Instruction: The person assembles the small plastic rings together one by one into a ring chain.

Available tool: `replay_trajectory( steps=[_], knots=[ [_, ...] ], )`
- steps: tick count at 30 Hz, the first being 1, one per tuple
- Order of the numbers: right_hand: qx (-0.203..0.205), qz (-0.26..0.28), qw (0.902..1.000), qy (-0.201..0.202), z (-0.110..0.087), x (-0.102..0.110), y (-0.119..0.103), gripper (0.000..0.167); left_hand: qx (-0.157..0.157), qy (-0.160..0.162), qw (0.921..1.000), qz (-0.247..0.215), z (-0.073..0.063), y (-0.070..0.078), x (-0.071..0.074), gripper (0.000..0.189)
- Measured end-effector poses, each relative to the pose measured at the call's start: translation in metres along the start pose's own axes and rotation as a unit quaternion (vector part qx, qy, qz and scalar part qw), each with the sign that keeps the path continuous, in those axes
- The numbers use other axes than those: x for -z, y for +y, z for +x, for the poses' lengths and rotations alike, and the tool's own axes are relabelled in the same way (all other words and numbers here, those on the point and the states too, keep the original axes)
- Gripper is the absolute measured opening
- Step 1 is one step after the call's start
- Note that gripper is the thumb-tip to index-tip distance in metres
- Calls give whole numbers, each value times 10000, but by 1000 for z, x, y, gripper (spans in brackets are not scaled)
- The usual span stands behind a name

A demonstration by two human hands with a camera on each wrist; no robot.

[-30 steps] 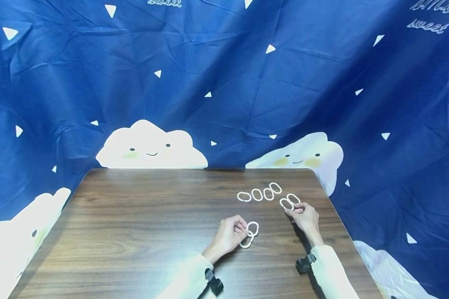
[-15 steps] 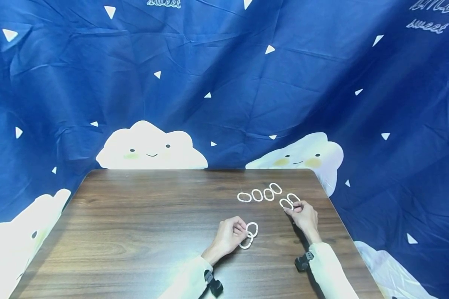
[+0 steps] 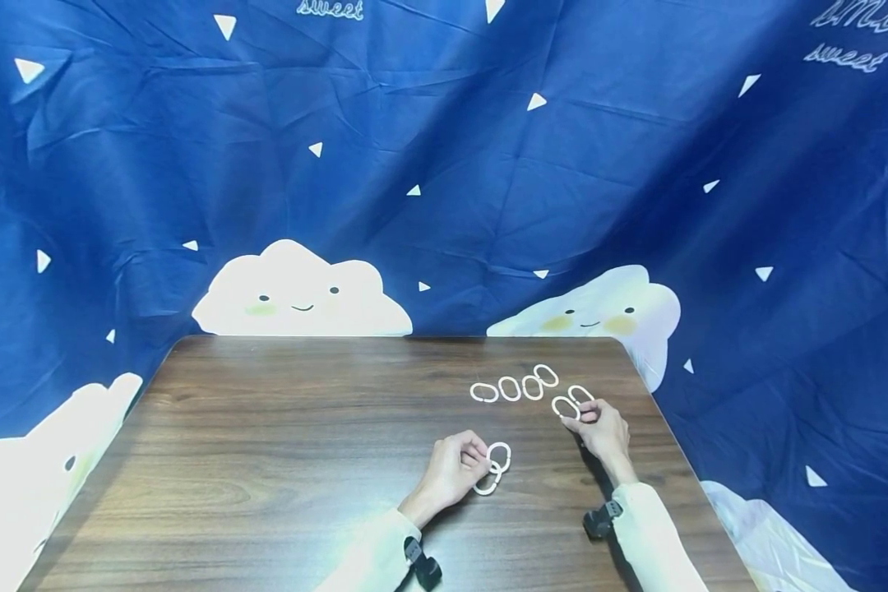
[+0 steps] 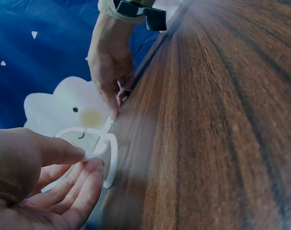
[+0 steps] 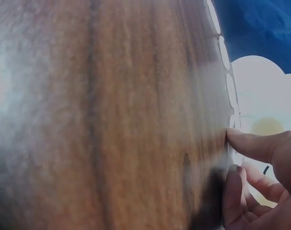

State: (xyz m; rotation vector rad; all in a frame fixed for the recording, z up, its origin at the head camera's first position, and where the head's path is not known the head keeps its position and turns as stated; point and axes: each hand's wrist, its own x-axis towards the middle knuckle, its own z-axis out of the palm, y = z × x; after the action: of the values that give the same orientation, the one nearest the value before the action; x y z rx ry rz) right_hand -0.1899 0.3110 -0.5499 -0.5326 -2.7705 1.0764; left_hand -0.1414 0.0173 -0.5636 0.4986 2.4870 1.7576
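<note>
Two interlinked white plastic C-shaped links are pinched between thumb and fingers of my left hand, over the right half of the table. One of these links stands out past the fingertips in the left wrist view. Farther back and to the right, my right hand pinches the near edge of another white link at the tabletop. A further white link lies right beside it, partly behind the fingers. The right wrist view shows the right thumb and fingers at the link, which is mostly hidden there.
Several loose white links lie in a row behind the hands on the brown wooden table. A blue curtain with printed clouds hangs behind the far edge. Black wrist cameras are strapped over white sleeves.
Both hands keep their grips and hardly move. The link in the right hand has shifted very slightly left. The whole head view has tipped a little.
</note>
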Motion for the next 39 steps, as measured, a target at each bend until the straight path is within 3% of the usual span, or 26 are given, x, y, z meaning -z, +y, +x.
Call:
replay_trajectory(
  steps=[9,16,21,27,39],
  knots=[
    [185,111,9998,-30,-1,-1,0,45,-31,105,9999,-8,0,-1,-1,10],
    [323,161,9993,-46,-3,-3,3,27,-299,188,9994,-41,0,-2,-1,9],
    [216,684,9972,-210,-3,-3,5,23,-144,240,9996,-108,2,-1,1,10],
    [206,1504,9880,-303,-7,-4,4,23,-62,206,9997,-82,3,1,1,10],
    [431,2082,9751,-626,-21,-10,2,23,71,249,9996,-58,1,2,1,10]
  ],
)
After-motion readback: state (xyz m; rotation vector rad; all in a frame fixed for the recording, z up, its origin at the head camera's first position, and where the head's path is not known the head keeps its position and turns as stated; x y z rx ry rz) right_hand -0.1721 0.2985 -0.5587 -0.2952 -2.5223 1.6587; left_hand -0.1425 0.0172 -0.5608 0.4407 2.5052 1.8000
